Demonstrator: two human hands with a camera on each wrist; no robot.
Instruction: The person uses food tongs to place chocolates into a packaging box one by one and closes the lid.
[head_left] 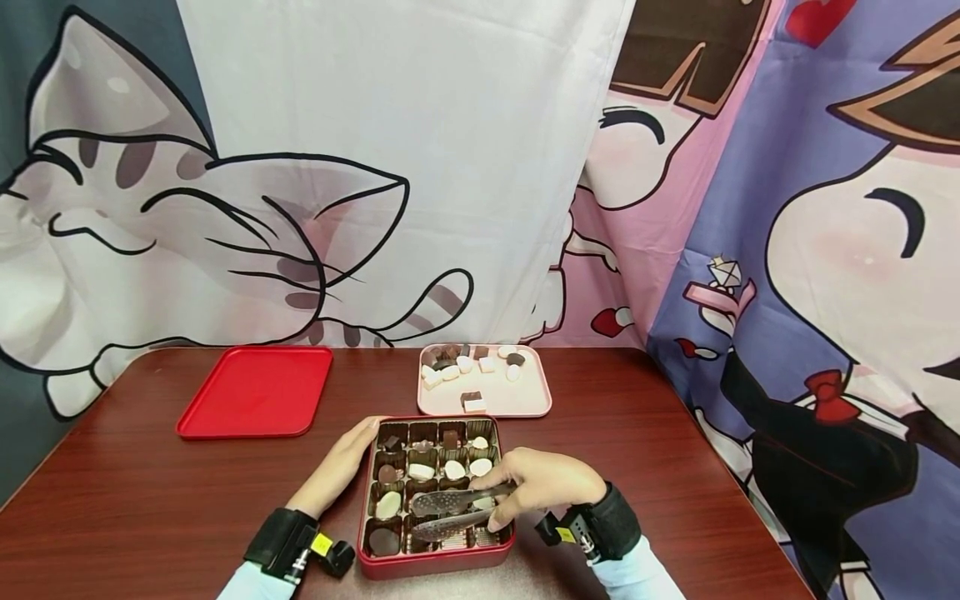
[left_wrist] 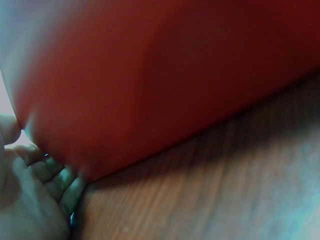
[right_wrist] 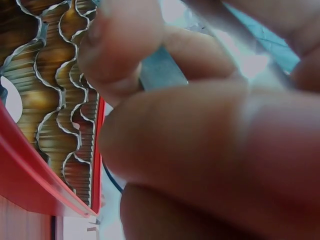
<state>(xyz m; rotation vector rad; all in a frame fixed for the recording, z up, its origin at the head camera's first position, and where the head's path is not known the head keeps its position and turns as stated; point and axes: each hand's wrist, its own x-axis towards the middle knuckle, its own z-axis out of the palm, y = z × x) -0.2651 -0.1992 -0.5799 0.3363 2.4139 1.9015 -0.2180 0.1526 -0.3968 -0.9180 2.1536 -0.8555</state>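
Observation:
A red-rimmed box (head_left: 431, 571) of chocolates stands at the table's front edge, its gold insert divided into small compartments. My left hand (head_left: 341, 467) holds the box by its far left corner; in the left wrist view, its fingers (left_wrist: 60, 185) lie against the red outer wall. With thumb and fingers, my right hand (head_left: 543, 483) grips metal tongs (head_left: 442, 502) above the front right compartments. The tong arms are spread apart and point left. Several white and dark chocolates, such as a white oval chocolate (head_left: 388, 505), sit in the compartments; the tongs partly hide others.
Behind the box is a pale pink tray (head_left: 525, 404) bearing several white and dark chocolates. A flat red tray (head_left: 258, 392) lies at the back left of the brown table (head_left: 150, 500). A printed curtain (head_left: 450, 208) hangs along the table's back edge.

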